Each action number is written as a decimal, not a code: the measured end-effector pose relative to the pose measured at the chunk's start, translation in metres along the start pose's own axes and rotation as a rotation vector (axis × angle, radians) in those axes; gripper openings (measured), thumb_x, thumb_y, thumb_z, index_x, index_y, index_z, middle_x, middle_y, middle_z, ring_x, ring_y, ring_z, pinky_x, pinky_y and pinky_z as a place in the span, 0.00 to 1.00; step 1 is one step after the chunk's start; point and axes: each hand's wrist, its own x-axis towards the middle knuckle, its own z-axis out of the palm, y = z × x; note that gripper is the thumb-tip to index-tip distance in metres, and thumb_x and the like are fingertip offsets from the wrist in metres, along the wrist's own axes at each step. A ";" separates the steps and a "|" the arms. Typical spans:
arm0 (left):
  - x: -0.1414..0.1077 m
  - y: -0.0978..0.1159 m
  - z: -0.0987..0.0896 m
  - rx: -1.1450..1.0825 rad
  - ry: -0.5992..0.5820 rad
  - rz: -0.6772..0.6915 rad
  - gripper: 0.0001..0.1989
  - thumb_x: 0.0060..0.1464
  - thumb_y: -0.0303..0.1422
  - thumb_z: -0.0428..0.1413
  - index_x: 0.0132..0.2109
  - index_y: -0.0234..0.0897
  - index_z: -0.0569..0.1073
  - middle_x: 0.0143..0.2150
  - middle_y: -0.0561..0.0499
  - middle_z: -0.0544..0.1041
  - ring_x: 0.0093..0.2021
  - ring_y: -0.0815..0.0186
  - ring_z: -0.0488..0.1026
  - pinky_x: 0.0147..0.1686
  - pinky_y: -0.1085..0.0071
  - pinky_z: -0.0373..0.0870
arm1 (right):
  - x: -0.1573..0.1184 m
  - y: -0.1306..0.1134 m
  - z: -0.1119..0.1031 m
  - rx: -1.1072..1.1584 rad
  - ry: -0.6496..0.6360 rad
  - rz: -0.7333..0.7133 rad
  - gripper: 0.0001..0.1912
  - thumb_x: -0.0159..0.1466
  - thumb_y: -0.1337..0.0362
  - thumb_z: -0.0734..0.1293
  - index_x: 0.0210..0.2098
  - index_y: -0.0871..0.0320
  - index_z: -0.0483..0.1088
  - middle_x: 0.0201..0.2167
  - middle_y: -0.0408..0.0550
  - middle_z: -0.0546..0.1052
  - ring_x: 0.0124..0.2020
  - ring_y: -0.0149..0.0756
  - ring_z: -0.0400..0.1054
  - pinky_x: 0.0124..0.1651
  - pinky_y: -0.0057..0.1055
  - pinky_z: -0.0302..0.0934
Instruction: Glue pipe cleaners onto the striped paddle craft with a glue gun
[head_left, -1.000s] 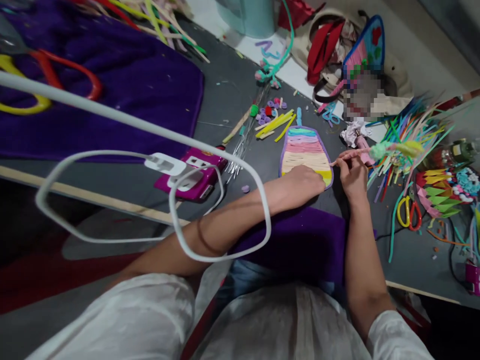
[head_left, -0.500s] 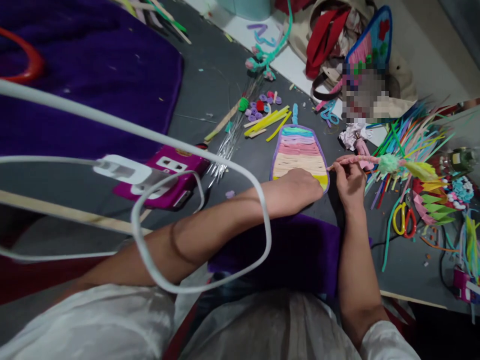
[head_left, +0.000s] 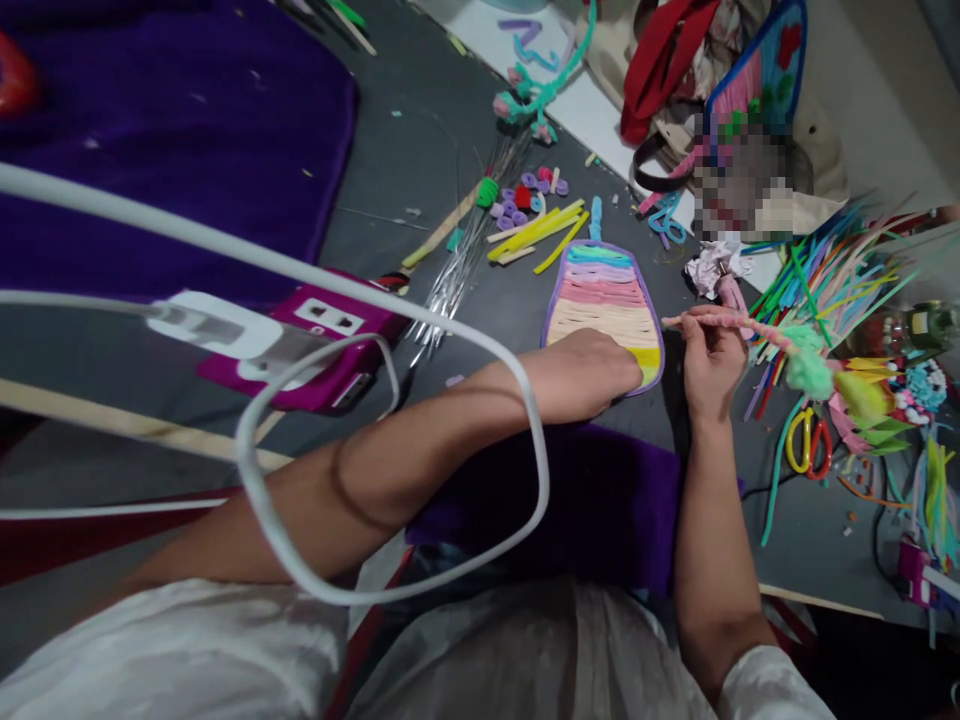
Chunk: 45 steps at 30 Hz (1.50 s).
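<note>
A panel [head_left: 600, 295] of pipe-cleaner rows striped blue, lilac, pink, cream and yellow lies on the grey table, with a purple border and a blue stub at its top. My left hand [head_left: 585, 372] is closed over its lower end, the curled fingers on the yellow rows; the thumb is hidden. Just right of the panel, my right hand [head_left: 716, 365] pinches a pink fuzzy stem [head_left: 757, 328] between thumb and fingers. The stem's thin tip points at the panel's right border, and its other end carries a mint-green tuft [head_left: 810, 372] and a blurred yellow end.
A white cable [head_left: 541, 480] loops above my left forearm from a magenta socket block [head_left: 352, 320]. Metal wires [head_left: 450, 290], yellow strips [head_left: 540, 235] and small coils lie beyond. Scissors [head_left: 810, 443] and a pipe-cleaner bundle [head_left: 802, 280] are at right; a bag [head_left: 817, 180] stands behind.
My right hand and the pink stem have shifted slightly right, and the stem's tufted end has dipped lower. My left hand stays on the panel. The whole view has shifted a little.
</note>
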 end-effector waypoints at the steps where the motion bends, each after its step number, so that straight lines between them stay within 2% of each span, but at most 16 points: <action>1: 0.000 0.000 0.000 0.009 0.002 0.002 0.12 0.59 0.20 0.56 0.38 0.35 0.83 0.39 0.44 0.86 0.39 0.60 0.81 0.36 0.68 0.67 | 0.000 0.001 0.002 0.009 -0.030 -0.005 0.08 0.69 0.56 0.66 0.38 0.53 0.71 0.37 0.46 0.79 0.37 0.38 0.78 0.44 0.37 0.75; 4: 0.000 0.001 0.000 0.027 0.012 0.010 0.11 0.60 0.20 0.56 0.37 0.36 0.83 0.38 0.45 0.85 0.38 0.61 0.81 0.35 0.69 0.66 | 0.000 0.005 0.006 0.006 -0.074 -0.016 0.07 0.69 0.58 0.67 0.36 0.53 0.71 0.36 0.47 0.80 0.37 0.39 0.79 0.45 0.38 0.75; 9: 0.000 0.002 -0.004 0.035 -0.039 -0.005 0.12 0.60 0.20 0.55 0.40 0.35 0.83 0.40 0.43 0.86 0.40 0.59 0.82 0.36 0.68 0.66 | 0.000 0.009 0.008 -0.039 -0.051 0.012 0.07 0.68 0.57 0.67 0.37 0.53 0.72 0.37 0.47 0.80 0.37 0.39 0.78 0.46 0.40 0.75; 13: 0.000 0.004 -0.006 0.033 -0.051 -0.014 0.13 0.60 0.20 0.55 0.40 0.35 0.83 0.40 0.43 0.86 0.40 0.60 0.82 0.36 0.68 0.66 | 0.002 0.007 0.010 0.013 -0.020 -0.009 0.09 0.69 0.56 0.67 0.37 0.53 0.72 0.36 0.46 0.80 0.37 0.38 0.78 0.45 0.38 0.75; 19: 0.000 0.006 -0.010 0.043 -0.087 -0.032 0.12 0.60 0.19 0.55 0.40 0.34 0.83 0.42 0.43 0.86 0.41 0.59 0.82 0.35 0.68 0.65 | 0.006 0.007 0.013 0.005 -0.061 -0.010 0.09 0.68 0.57 0.67 0.34 0.54 0.72 0.33 0.45 0.80 0.35 0.37 0.76 0.44 0.38 0.75; 24: 0.000 0.005 -0.006 0.034 -0.045 -0.004 0.12 0.60 0.19 0.56 0.39 0.35 0.83 0.40 0.44 0.86 0.40 0.60 0.82 0.34 0.68 0.65 | 0.004 0.006 0.013 0.043 -0.003 0.008 0.10 0.69 0.55 0.68 0.37 0.54 0.73 0.35 0.45 0.81 0.37 0.39 0.79 0.44 0.38 0.75; 29: -0.001 0.002 0.000 0.018 0.030 0.012 0.11 0.59 0.19 0.56 0.37 0.36 0.82 0.37 0.46 0.85 0.38 0.62 0.81 0.36 0.69 0.66 | 0.006 0.005 0.014 0.014 -0.040 0.000 0.09 0.69 0.56 0.67 0.35 0.53 0.72 0.34 0.45 0.80 0.36 0.38 0.78 0.46 0.39 0.75; 33: -0.002 0.002 -0.002 0.035 0.007 0.018 0.11 0.60 0.20 0.56 0.39 0.35 0.83 0.39 0.45 0.85 0.39 0.61 0.81 0.36 0.68 0.66 | 0.007 0.006 0.013 0.054 0.054 0.002 0.11 0.68 0.53 0.68 0.36 0.53 0.71 0.34 0.45 0.79 0.35 0.37 0.78 0.39 0.36 0.75; 35: -0.003 0.002 -0.004 0.033 -0.012 0.016 0.10 0.60 0.21 0.57 0.40 0.35 0.83 0.40 0.44 0.85 0.41 0.60 0.81 0.37 0.68 0.66 | 0.008 0.006 0.013 0.058 0.054 -0.002 0.11 0.68 0.53 0.68 0.37 0.53 0.71 0.36 0.46 0.79 0.36 0.38 0.78 0.40 0.37 0.75; 41: -0.003 0.001 -0.006 0.000 0.011 0.012 0.11 0.59 0.20 0.56 0.40 0.35 0.83 0.41 0.44 0.86 0.41 0.60 0.81 0.38 0.69 0.66 | 0.034 0.001 0.015 -0.054 -0.056 -0.040 0.09 0.68 0.55 0.67 0.35 0.52 0.71 0.33 0.46 0.79 0.32 0.39 0.75 0.39 0.39 0.74; 45: -0.003 -0.001 -0.007 -0.015 0.006 0.006 0.09 0.57 0.21 0.58 0.40 0.36 0.83 0.40 0.45 0.86 0.39 0.60 0.80 0.38 0.69 0.66 | 0.052 0.002 0.023 -0.082 -0.054 -0.049 0.07 0.66 0.56 0.67 0.35 0.52 0.70 0.31 0.45 0.79 0.30 0.38 0.75 0.40 0.39 0.74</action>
